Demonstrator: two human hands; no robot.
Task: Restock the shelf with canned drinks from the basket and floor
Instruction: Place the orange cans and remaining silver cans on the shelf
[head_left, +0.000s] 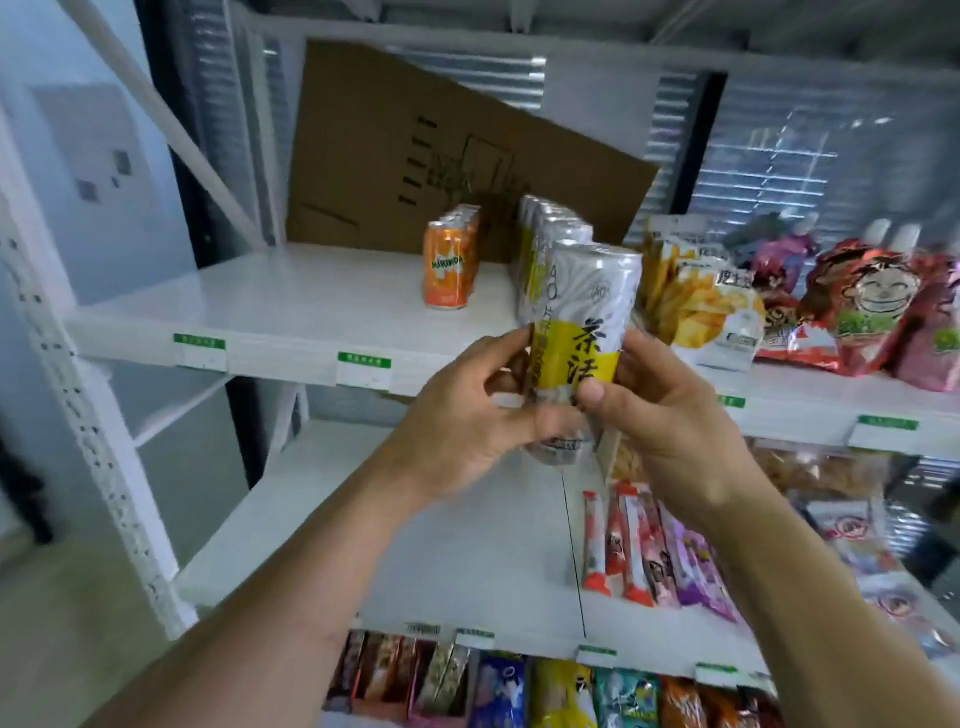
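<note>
Both hands, left (467, 410) and right (660, 415), are gripping the can (584, 338) low on its sides, holding it upright before the shelf (291, 332). It is looking rigid, smooth and probably full, so a firm mid-body grip suits it.

We count two hands (457, 415), one can held (587, 332), two can rows on the shelf (311, 306), one cardboard sheet (415, 145)

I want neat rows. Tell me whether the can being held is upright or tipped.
Roughly upright, leaning slightly: the tall silver-and-yellow can has its top up, its lower part gripped by left hand and right hand.
</note>
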